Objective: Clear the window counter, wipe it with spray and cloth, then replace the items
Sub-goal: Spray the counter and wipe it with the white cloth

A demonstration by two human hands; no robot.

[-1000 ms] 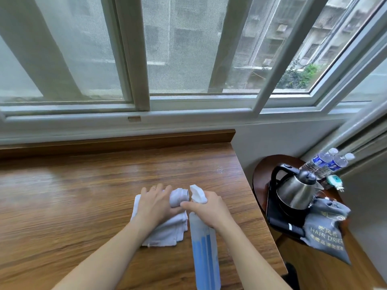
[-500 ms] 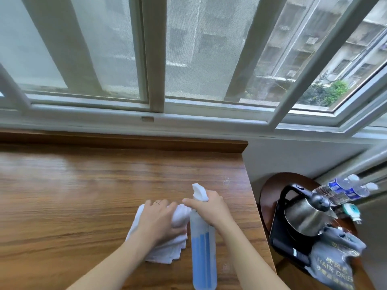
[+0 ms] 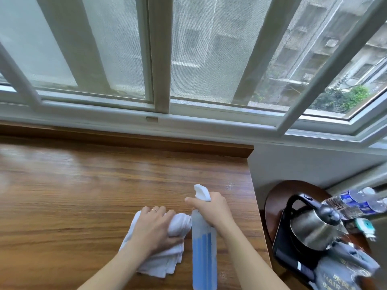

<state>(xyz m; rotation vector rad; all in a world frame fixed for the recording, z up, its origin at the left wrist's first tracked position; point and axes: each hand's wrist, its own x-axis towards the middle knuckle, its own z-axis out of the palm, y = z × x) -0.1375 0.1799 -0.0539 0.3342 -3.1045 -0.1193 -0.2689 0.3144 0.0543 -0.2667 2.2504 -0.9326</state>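
Wooden counter (image 3: 83,195) fills the left and centre of the frame, running under the window frame (image 3: 161,59) across the top; its back edge carries a raised wooden lip (image 3: 146,141).

Left hand (image 3: 155,229), lower centre, lies on a white cloth (image 3: 165,262) with fingers curled round a bunched part of it; a ring shows on 1 finger. The rest of the cloth lies folded flat on the counter beneath the wrist.

Right hand (image 3: 211,210), just right of the left, grips the neck of a spray bottle (image 3: 204,256) with blue liquid, white spray head (image 3: 202,192) pointing toward the upper left. The bottle stands just beside the cloth; whether its base touches the counter cannot be told.

A small wet speckle (image 3: 229,187) marks the counter near its right edge.

Lower right of the frame, off the counter: a round dark side table (image 3: 276,197) bearing a steel kettle (image 3: 312,229) on a black base, 2 water bottles (image 3: 356,203) lying behind it, a small white and teal item (image 3: 364,226) and a grey bag (image 3: 335,275) printed "HAIR". These are blurred.
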